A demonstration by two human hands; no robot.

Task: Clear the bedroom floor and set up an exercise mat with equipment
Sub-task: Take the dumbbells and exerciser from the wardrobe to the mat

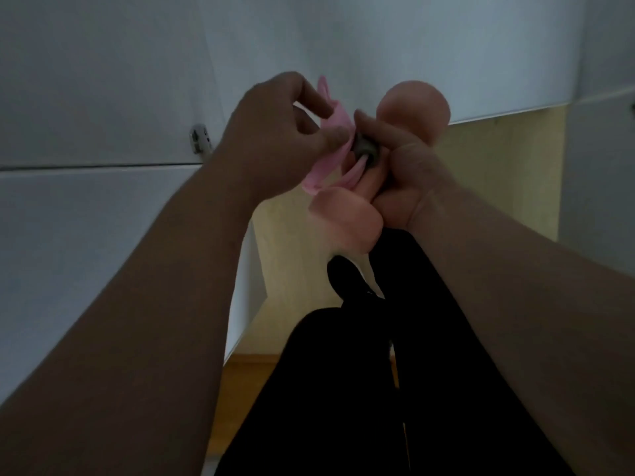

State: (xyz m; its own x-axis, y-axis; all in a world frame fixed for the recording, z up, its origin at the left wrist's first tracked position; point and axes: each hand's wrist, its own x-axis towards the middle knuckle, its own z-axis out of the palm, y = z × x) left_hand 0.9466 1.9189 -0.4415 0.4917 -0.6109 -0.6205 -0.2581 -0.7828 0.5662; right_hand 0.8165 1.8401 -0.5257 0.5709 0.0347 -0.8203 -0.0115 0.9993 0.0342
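Note:
A small peach dumbbell [414, 108] is held upright in front of me; its upper head shows above my right hand [409, 176] and its lower head [347, 218] below it. My right hand grips the dumbbell's handle together with a small dark grey ring-shaped piece [366, 149]. A pink band [335, 132] loops through that piece. My left hand [281, 132] pinches the pink band right beside it. My legs in black trousers [360, 389] stand below.
White cabinet doors [103, 235] fill the left side, with a metal hinge [199, 137] on one. A white panel [598, 166] stands at the right. Pale yellow floor [498, 173] lies between them and a wooden strip [240, 389] shows lower down.

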